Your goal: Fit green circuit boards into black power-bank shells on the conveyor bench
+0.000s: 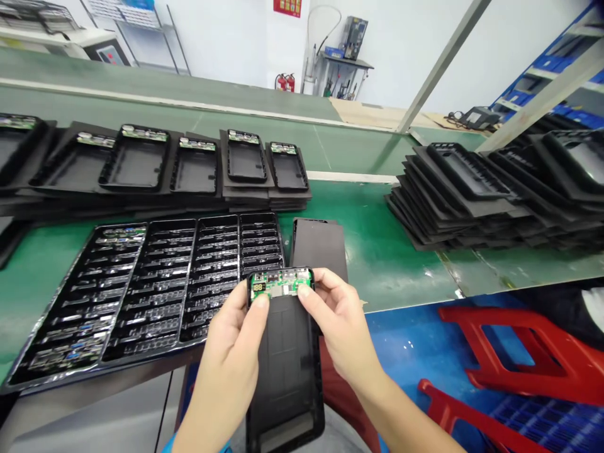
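Both my hands grip a black plastic case shell (285,365), its open side facing me, in front of the bench edge. A green circuit board (282,283) with a small digit display lies across the shell's top end. My left hand (231,346) is closed on the left edge, thumb on the board's lower left. My right hand (342,321) wraps the upper right corner, thumb pressing the board's right part. Just beyond, a dark flat sheet (319,242) lies on another shell. Left of my hands sits a black compartment tray (101,352) with several circuit boards in its left column.
Several shells with boards (195,167) rest on dark sheets along the back left of the green bench (349,201). Piled shells and sheets (453,195) stand at the right. Red stools (514,352) are on the blue floor at lower right.
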Motion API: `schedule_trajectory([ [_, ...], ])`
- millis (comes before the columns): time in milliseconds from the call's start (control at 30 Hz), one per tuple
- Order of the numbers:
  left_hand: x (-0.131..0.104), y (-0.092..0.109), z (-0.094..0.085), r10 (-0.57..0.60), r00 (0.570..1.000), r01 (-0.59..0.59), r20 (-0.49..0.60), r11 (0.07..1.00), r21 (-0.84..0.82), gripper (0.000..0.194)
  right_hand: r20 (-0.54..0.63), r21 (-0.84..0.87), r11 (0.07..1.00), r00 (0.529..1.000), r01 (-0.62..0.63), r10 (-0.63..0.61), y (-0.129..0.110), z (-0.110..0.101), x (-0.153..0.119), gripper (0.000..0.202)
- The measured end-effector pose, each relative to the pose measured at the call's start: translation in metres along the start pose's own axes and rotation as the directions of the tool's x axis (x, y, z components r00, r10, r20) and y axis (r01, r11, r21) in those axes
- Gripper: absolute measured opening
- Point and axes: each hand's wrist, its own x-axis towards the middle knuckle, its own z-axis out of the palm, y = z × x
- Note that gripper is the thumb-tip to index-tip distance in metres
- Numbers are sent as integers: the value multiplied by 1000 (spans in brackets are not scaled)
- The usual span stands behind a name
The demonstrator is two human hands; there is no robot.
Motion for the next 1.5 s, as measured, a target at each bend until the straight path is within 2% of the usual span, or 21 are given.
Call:
schedule_trajectory([
  [167,-6,-1,-4,-20,990,32,140,996,-85,46,-15,148,988,999,-34,36,3,-2,-1,12],
  [333,-7,-4,-11,67,995,-61,76,996,-72,43,9,261,958,992,-121,123,2,-5,-1,16],
  [433,-6,-2,-12,124,980,-111,158,990,-90,38,48,282,947,988,-153,145,0,-4,-3,16],
  [567,-6,1,-12,99,975,-75,201,990,-123,33,85,314,936,987,-157,137,-1,0,-7,14],
  [733,-8,3,-13,110,971,-80,211,986,-146,29,112,325,932,985,-162,132,-2,1,-11,13],
  [1067,-10,2,-16,136,968,-117,210,988,-101,27,96,273,950,987,-149,127,3,0,-13,13],
  [1200,-8,-1,-16,129,969,-106,211,987,-117,27,67,267,952,988,-150,137,4,2,-12,13],
  [1500,-9,0,-15,111,973,-76,204,982,-174,29,90,254,955,987,-153,134,2,4,-11,14],
])
